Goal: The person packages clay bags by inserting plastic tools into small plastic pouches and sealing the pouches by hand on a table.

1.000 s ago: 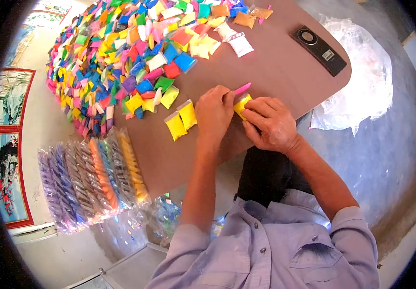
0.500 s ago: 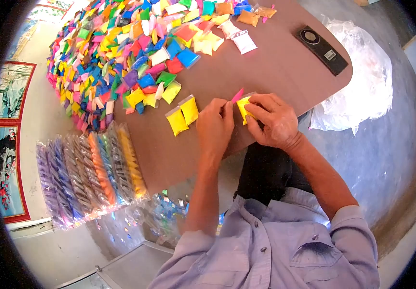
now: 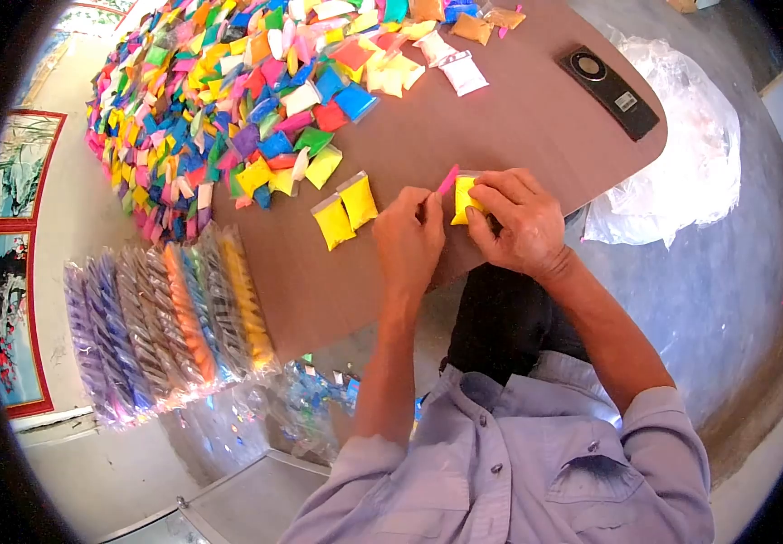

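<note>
The left hand (image 3: 409,231) had its thumb and fingers pinched closed on a slim, pointed pink strip (image 3: 447,179). At its three o'clock, the right hand (image 3: 522,218) held a small, clear-plastic, bright-yellow packet (image 3: 464,197) between barely parted fingers and thumb. Two similar yellow packets (image 3: 352,208) lay toward the left hand's ten o'clock.

We have bare counter (image 3: 523,122) from our right hand (image 3: 523,222) to the black scale (image 3: 610,91); left of our left hand (image 3: 408,236), two yellow packets (image 3: 334,223), then a heap (image 3: 196,118), block us.
</note>
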### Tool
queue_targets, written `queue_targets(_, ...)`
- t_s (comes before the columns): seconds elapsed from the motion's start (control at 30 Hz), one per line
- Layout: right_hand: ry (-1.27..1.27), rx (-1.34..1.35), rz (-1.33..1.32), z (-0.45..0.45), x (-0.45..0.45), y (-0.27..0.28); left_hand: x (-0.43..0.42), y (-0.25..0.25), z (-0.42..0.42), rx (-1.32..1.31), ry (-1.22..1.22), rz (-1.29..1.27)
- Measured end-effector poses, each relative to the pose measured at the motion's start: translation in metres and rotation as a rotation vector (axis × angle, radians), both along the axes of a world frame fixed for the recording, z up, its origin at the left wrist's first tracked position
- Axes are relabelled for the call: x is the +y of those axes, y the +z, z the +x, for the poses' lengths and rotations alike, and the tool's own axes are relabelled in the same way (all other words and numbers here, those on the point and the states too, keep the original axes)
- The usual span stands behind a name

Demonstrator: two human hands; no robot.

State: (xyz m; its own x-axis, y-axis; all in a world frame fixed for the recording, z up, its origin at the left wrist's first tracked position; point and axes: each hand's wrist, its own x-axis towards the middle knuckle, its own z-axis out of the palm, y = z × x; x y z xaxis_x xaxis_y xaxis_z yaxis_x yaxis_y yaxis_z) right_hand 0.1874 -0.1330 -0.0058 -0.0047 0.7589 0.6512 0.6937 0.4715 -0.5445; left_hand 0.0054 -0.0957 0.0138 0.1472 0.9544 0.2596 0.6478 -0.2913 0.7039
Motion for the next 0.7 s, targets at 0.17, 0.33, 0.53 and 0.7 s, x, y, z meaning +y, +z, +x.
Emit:
queue_targets(0.17, -0.013, 0.006, 0.018, 0.0, 0.0, 0.001, -0.019, 0.012, 0.0, -0.052, 0.04, -0.054)
queue_targets(0.33, -0.021, 0.029, -0.003, -0.003, 0.0, -0.002, -0.029, 0.011, -0.002, -0.016, 0.037, -0.146)
queue_targets(0.53, -0.022, -0.001, 0.01, -0.001, 0.001, -0.004, -0.017, 0.003, -0.004, -0.057, 0.057, -0.02)
queue_targets(0.7, -0.041, 0.0, -0.009, -0.004, 0.001, -0.006, -0.045, 0.021, 0.002, -0.07, 0.085, -0.118)
